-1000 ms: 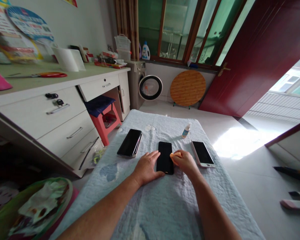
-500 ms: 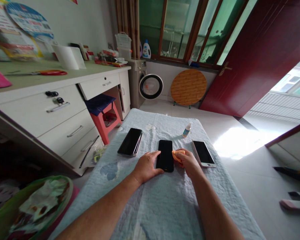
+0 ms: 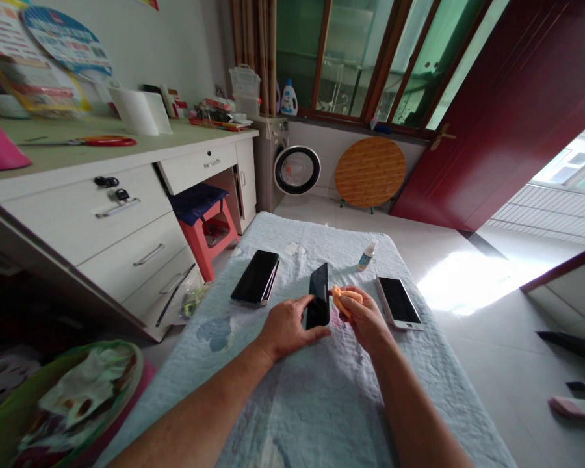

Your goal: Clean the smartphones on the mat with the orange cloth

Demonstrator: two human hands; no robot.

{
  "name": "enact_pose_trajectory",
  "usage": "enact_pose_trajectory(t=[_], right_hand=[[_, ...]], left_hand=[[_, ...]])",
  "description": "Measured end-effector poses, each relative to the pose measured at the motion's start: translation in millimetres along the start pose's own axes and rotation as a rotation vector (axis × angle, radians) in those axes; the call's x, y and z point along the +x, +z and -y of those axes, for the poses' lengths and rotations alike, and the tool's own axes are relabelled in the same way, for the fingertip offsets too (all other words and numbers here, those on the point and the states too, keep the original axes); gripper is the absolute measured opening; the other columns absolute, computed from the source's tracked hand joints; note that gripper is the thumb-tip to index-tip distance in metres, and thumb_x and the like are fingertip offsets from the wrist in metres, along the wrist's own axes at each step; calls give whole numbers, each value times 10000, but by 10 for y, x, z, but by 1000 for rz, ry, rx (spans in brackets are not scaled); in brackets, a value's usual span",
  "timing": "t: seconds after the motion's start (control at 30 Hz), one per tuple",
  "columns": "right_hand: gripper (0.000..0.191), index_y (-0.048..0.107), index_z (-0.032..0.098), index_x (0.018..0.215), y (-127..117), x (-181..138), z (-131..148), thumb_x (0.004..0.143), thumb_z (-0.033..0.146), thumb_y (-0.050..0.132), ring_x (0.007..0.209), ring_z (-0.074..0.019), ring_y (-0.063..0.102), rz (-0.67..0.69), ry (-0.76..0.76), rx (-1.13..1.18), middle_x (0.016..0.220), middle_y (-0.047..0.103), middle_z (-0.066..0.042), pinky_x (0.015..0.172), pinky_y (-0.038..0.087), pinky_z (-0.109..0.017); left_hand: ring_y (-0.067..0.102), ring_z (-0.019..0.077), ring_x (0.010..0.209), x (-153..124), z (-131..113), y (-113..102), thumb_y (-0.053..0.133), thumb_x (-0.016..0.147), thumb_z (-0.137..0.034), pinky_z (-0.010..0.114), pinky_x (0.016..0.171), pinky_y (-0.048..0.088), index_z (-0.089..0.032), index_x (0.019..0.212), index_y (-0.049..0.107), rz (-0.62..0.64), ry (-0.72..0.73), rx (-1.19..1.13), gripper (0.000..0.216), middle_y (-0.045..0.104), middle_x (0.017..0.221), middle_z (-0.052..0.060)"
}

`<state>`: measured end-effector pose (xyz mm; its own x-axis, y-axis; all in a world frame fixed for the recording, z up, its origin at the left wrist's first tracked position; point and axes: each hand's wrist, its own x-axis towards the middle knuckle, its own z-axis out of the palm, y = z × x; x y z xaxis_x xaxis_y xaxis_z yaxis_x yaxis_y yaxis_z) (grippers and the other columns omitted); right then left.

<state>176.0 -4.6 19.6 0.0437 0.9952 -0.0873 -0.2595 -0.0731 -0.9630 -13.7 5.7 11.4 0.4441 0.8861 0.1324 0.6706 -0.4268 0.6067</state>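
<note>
A black phone [image 3: 318, 296] is tilted up on its edge in the middle of a light blue quilted cloth [image 3: 322, 390]. My left hand [image 3: 287, 328] grips its near end between thumb and fingers. My right hand [image 3: 363, 315] is just right of it, pinching a small orange cloth [image 3: 342, 298] close to the phone's side. To the left a larger black phone [image 3: 255, 277] lies flat, and a white phone [image 3: 398, 302] lies flat on the right. A small spray bottle [image 3: 366, 255] stands at the far side of the cloth.
A white desk with drawers [image 3: 107, 214] runs along the left, a red stool [image 3: 205, 231] tucked under it. A green basket with rubbish [image 3: 63, 403] sits at lower left. A washing machine [image 3: 285, 166], a round wooden tabletop [image 3: 369, 172] and a dark red door [image 3: 511, 110] stand beyond.
The black phone lay flat on the cloth; now my left hand has lifted its right side so it stands tilted on edge. My right hand with the orange cloth has shifted slightly right.
</note>
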Motion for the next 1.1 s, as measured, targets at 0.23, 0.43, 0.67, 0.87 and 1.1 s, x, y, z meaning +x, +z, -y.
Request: enact_pose_trajectory(t=[0.23, 0.43, 0.67, 0.87, 1.1], right_hand=[[272, 609, 189, 882, 45, -17, -48, 706, 378, 695, 518, -77, 416, 100, 10, -12, 695, 557, 17, 466, 328, -209], [260, 607, 177, 899, 52, -10, -91, 732, 364, 675, 525, -73, 409, 135, 9, -46, 669, 532, 25, 468, 312, -200], [247, 590, 164, 859, -12, 46, -210, 729, 361, 661, 497, -74, 404, 68, 32, -184, 608, 517, 36, 449, 293, -201], [259, 565, 168, 816, -10, 50, -187, 681, 364, 667, 442, -74, 395, -17, 81, -176, 541, 487, 56, 422, 289, -205], [208, 538, 169, 779, 10, 19, -71, 683, 341, 606, 408, -94, 436, -84, 69, -211, 468, 481, 57, 406, 302, -210]], left_hand=[[620, 232, 882, -6, -76, -65, 637, 741, -560, 327, 806, 475, -188, 1109, 585, -197, 111, -34, 526, 662, 930, 60], [635, 174, 744, -23, -112, -30, 628, 770, -320, 260, 692, 488, -184, 1038, 591, -267, 112, -76, 303, 671, 847, 31], [655, 163, 633, 12, -113, -76, 573, 772, -221, 246, 641, 488, -170, 977, 641, -311, -59, -190, 221, 703, 738, 21], [679, 176, 752, 34, -52, -10, 542, 797, -238, 244, 676, 522, -163, 954, 632, -215, -110, -631, 196, 715, 853, 40], [654, 168, 685, 58, 24, 122, 568, 775, -296, 249, 613, 524, -149, 1004, 594, -80, -206, -883, 273, 679, 782, 26]])
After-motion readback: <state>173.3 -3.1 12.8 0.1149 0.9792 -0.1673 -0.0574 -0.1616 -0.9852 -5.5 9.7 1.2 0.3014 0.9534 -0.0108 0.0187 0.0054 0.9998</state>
